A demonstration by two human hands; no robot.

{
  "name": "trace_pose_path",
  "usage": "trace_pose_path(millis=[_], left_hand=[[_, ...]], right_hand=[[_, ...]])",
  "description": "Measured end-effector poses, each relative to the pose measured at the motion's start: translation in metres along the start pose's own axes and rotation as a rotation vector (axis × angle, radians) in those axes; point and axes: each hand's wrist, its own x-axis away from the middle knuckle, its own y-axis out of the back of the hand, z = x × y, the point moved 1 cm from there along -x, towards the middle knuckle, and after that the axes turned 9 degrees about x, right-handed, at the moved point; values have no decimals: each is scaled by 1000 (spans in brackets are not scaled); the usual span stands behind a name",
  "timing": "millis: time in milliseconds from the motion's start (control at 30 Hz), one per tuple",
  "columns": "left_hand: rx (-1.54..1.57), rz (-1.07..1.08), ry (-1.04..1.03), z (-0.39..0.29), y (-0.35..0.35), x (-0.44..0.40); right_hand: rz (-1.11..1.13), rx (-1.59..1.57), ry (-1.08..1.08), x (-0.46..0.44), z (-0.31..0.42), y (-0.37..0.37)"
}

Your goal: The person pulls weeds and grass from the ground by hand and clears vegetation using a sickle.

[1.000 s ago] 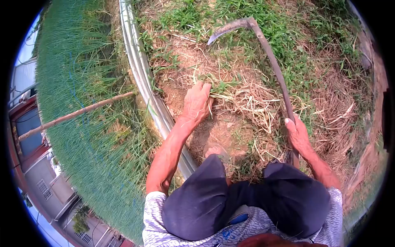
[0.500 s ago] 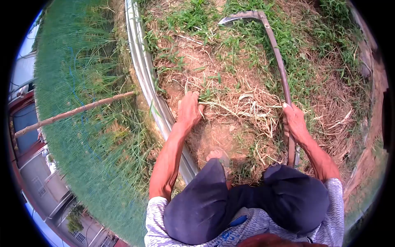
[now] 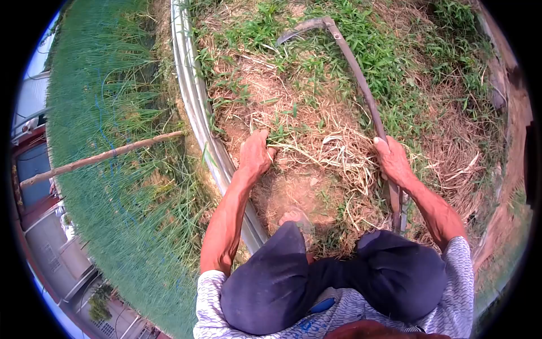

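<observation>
My right hand (image 3: pixel 393 162) is wrapped round the long brown handle of a sickle (image 3: pixel 361 79). The handle slants up and away from my right knee, and its curved metal blade (image 3: pixel 302 28) points left over green weeds at the top. Low to the soil, my left hand (image 3: pixel 256 153) has its fingers curled down into grass (image 3: pixel 288 145), with stems showing beside the thumb; the fingertips are hidden. Between the two hands lies a tangle of dry straw (image 3: pixel 344 150) on bare reddish earth.
Pale pipes or rolled sheeting (image 3: pixel 195 96) run along my left side. Beyond them is a bed of tall thin green plants (image 3: pixel 113 186), crossed by a wooden pole (image 3: pixel 101 160). My bent knees (image 3: pixel 268 282) are close below my hands. Leafy weeds (image 3: pixel 384 51) grow ahead.
The sickle's blade has swung to the left, and my right hand has shifted slightly left with the handle. My left hand stays at nearly the same spot by the grass.
</observation>
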Motion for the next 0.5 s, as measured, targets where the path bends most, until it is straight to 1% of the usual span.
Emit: trace_pose_path(millis=[33, 100, 133, 167, 233, 300, 367, 400, 467, 500], left_hand=[[13, -2, -12, 2, 1, -2], [21, 10, 10, 2, 3, -3], [40, 7, -8, 2, 3, -3], [61, 7, -25, 2, 3, -2], [75, 22, -13, 4, 5, -4], [98, 13, -15, 5, 3, -2], [34, 17, -3, 4, 1, -2], [41, 19, 0, 3, 1, -3], [67, 19, 24, -1, 4, -4], [60, 22, 23, 0, 3, -4]], right_hand=[[-54, -63, 3, -10, 14, 7], [-147, -37, 70, -45, 28, 19], [-136, -74, 4, -59, 35, 21], [-137, -74, 5, -57, 30, 17], [-169, 188, 72, -45, 14, 6], [-129, 170, 68, -20, 1, -4], [-9, 51, 42, -23, 0, -3], [-11, 44, 37, -27, -1, -2], [-47, -67, 66, -43, 3, 2], [21, -359, -65, -42, 24, 7]])
